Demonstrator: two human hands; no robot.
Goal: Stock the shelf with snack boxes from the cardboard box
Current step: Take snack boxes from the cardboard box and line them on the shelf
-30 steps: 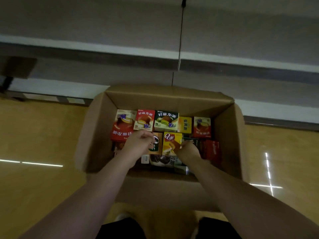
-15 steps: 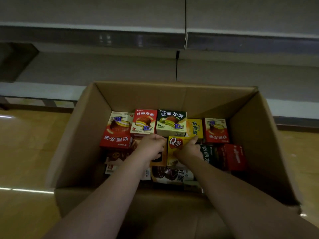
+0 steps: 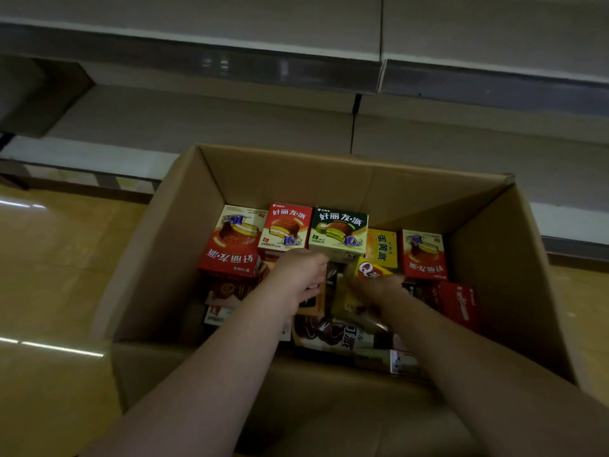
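Note:
An open cardboard box [image 3: 171, 245] on the floor holds several snack boxes: red ones [image 3: 285, 227], a green one [image 3: 339, 230], a small yellow one [image 3: 382, 247]. Both my hands are inside it. My left hand [image 3: 298, 278] curls round a dark orange-edged box [image 3: 316, 300] in the middle. My right hand [image 3: 379, 288], blurred, grips a yellow box with a red Q mark [image 3: 367, 270], which is tilted. The grey shelf [image 3: 204, 117] runs behind the cardboard box.
A second shelf board [image 3: 184, 14] with a metal front rail sits above the lower one. Glossy tan floor [image 3: 49, 258] lies to the left and right of the cardboard box. More snack boxes lie flat beneath my forearms.
The view has come closer to the cardboard box. My right hand has tipped the yellow Q box up and to the right; my left hand stays on the dark box.

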